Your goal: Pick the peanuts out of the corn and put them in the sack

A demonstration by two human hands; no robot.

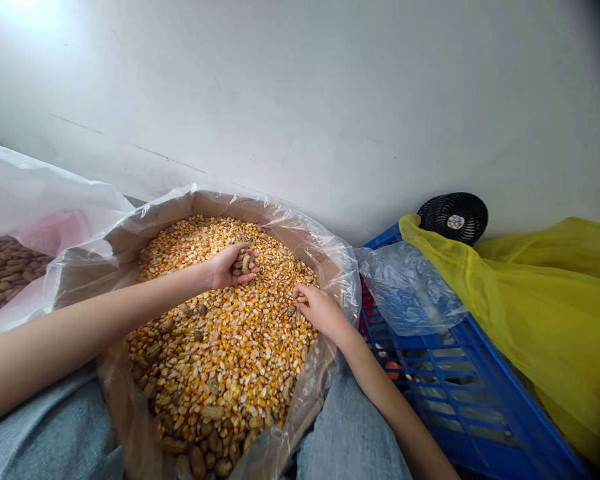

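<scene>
At far left, a translucent white plastic bag holds brown unshelled peanuts. The bare left forearm reaches in from the left edge, slanting upward over a brown-walled container lined with clear plastic and filled with yellow-orange corn kernels; tan loose peanuts lie among them, thickest at the near end. The left hand is turned palm up above the kernels, its fingers curled around a small handful of peanuts. The right forearm slants up from below, and the right hand sits near the container's right wall, fingertips pinched narrow on a single peanut. Farther right, a slatted blue plastic crate carries crumpled clear plastic film, near a round black fan and sheer yellow mesh fabric.
</scene>
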